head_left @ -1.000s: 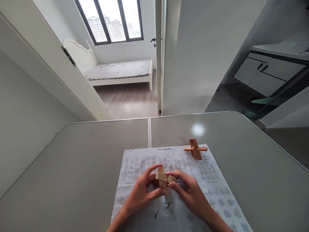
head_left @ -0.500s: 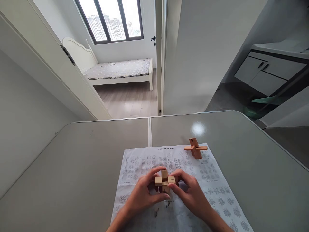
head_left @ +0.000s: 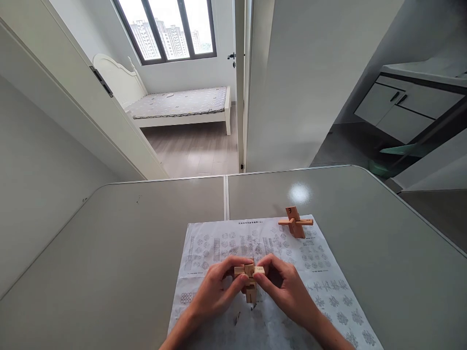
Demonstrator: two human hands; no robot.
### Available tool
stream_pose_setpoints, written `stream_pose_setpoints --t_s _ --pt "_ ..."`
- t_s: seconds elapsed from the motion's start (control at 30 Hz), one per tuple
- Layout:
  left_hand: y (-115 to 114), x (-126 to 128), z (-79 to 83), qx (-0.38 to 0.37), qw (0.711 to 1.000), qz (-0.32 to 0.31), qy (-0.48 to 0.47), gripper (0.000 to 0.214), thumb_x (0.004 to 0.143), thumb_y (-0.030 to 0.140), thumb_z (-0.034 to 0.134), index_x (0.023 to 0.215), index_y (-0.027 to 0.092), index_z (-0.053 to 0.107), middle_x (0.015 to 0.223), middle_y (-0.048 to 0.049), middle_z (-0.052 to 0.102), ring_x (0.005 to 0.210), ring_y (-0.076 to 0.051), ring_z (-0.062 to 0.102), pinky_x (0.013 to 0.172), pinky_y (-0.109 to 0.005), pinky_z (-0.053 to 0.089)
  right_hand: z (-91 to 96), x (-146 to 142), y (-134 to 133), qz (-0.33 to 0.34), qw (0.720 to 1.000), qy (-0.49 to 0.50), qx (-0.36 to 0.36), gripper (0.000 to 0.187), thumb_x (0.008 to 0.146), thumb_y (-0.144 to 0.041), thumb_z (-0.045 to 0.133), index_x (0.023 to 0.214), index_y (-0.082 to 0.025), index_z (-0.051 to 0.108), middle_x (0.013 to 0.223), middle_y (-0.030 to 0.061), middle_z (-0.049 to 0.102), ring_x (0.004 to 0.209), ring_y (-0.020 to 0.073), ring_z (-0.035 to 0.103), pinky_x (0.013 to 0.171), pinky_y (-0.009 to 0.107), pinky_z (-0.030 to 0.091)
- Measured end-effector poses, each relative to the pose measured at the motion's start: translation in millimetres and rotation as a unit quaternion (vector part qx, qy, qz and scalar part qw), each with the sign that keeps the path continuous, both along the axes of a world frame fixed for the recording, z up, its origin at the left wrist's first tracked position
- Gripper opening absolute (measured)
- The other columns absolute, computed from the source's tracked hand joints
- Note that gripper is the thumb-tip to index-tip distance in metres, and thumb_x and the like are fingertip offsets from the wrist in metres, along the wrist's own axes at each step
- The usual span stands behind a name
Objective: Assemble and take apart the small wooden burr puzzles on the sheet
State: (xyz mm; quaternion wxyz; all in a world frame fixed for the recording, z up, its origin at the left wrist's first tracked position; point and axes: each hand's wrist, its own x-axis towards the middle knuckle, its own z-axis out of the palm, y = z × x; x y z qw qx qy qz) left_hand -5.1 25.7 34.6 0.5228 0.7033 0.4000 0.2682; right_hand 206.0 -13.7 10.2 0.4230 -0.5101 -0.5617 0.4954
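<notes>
Between my two hands is a light wooden interlocking puzzle (head_left: pixel 251 294), made of several crossed blocks. My left hand (head_left: pixel 219 283) grips it from the left, thumb on the front and index finger along the top. On the other side my right hand (head_left: pixel 285 284) pinches the right-hand block between thumb and fingers. Beneath both hands lies a printed sheet (head_left: pixel 204 304) covered in small line diagrams. Its far right corner bears a second, redder wooden puzzle (head_left: pixel 296 224) of crossed pieces, apart from my hands. The fingers hide some of the held puzzle's blocks.
The sheet rests on a grey table (head_left: pixel 120 253) with a light seam (head_left: pixel 226 199) across its top. Past the table's far edge, a doorway shows a bed (head_left: pixel 182 104) under a window (head_left: pixel 168 29). A white cabinet (head_left: pixel 408 104) stands off to the right.
The held puzzle has been tilted, so one block now points down toward me. My left thumb has shifted up onto its front, and my left index finger has come down over its top.
</notes>
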Motion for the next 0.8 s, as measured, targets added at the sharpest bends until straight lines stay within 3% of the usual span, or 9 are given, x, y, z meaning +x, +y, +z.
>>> stream_pose_setpoints --t_s 0.37,0.5,0.57,0.7,0.8 --pt "-1 -1 4.7 0.016 1.000 -0.012 -0.001 0.022 0.101 0.035 0.059 0.112 0.020 0.071 0.083 -0.0029 0.075 0.073 -0.016 0.068 0.072 -0.027 0.052 6.4 3 1 0.039 0.999 0.020 -0.023 0.031 0.098 -0.049 0.064 0.087 -0.021 0.061 0.066 -0.0060 0.046 0.058 0.0124 0.041 0.056 0.026 0.033" --pt "-1 -1 2.7 0.028 0.999 -0.022 0.009 0.025 0.100 0.036 0.059 0.118 0.022 0.070 0.081 -0.0016 0.072 0.072 -0.015 0.065 0.072 -0.026 0.051 8.1 6 2 0.039 0.998 0.032 -0.036 0.034 0.099 -0.051 0.063 0.086 -0.021 0.061 0.064 -0.0066 0.044 0.058 0.0119 0.039 0.055 0.026 0.032" --pt "-1 -1 -0.7 0.019 0.999 -0.035 -0.007 0.037 0.093 0.042 0.069 0.125 0.023 0.066 0.090 -0.0035 0.073 0.077 -0.017 0.065 0.074 -0.027 0.052 9.7 7 3 0.038 0.997 0.050 -0.050 0.037 0.100 -0.054 0.061 0.086 -0.020 0.061 0.064 -0.0059 0.047 0.058 0.0121 0.041 0.056 0.026 0.034" --pt "-4 -1 -9.7 -0.024 0.998 -0.050 -0.030 0.087 0.063 0.048 0.096 0.137 0.024 0.058 0.093 -0.0038 0.070 0.071 -0.016 0.062 0.066 -0.026 0.053 12.9 5 4 0.017 0.995 0.080 -0.062 0.042 0.101 -0.060 0.058 0.086 -0.020 0.061 0.062 -0.0045 0.053 0.058 0.0127 0.046 0.057 0.026 0.039" --pt "-5 0 -12.8 -0.027 0.999 -0.033 -0.019 0.083 0.063 0.043 0.096 0.134 0.025 0.059 0.095 -0.0043 0.070 0.073 -0.016 0.063 0.068 -0.027 0.054 12.4 2 4 0.008 0.995 0.073 -0.061 0.044 0.100 -0.063 0.058 0.087 -0.021 0.061 0.062 -0.0043 0.054 0.058 0.0136 0.048 0.058 0.026 0.040"
